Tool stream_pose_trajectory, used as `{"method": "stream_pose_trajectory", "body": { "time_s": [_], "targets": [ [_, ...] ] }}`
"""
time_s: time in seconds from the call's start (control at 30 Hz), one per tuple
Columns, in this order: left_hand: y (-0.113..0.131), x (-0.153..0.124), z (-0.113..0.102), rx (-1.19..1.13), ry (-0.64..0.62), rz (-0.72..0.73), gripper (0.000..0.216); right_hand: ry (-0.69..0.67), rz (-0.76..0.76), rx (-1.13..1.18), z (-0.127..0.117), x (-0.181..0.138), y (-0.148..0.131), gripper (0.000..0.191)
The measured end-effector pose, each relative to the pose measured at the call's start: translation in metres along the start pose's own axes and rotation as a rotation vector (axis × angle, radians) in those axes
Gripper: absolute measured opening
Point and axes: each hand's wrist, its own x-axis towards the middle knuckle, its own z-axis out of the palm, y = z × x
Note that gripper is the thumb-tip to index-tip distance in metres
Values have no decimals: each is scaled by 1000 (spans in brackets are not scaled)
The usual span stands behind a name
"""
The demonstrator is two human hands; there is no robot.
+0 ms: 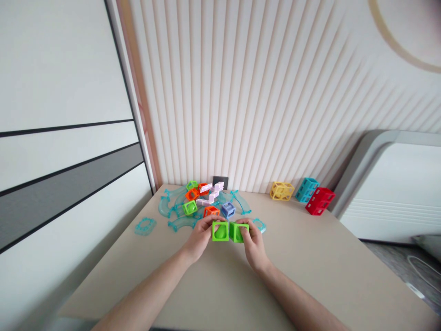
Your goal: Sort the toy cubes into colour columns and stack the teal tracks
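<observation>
No text, label, brand, number or sign can be read anywhere in the head view. The bright green, square-framed plastic block [220, 231] and the second green plastic block [240, 232] just beside it show no legible lettering. The small black rectangular object [221, 182] by the cream, vertically ribbed wall panel [220, 92] is too small for any marking to be made out.
</observation>
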Motion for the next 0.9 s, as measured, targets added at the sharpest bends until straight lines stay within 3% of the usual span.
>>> {"method": "stream_pose_trajectory", "body": {
  "time_s": [0.37, 0.53, 0.67, 0.77, 0.9],
  "targets": [
    [1, -3, 6, -40, -2, -75, 39, -16, 33, 0, 3, -2, -3, 41],
    [2, -4, 4, -71, -38, -39, 44, 10, 104, 65, 3, 1, -1, 40],
    [3, -7, 4, -86, -120, -25, 65, 56, 57, 61, 3, 2, 0, 36],
    [2, -9, 8, -68, -108, -62, 83, 52, -8, -5, 2, -1, 3, 32],
    [1, -9, 12, -84, -34, -47, 76, -27, -90, -70, 3, -6, 5, 27]
  ]
}}
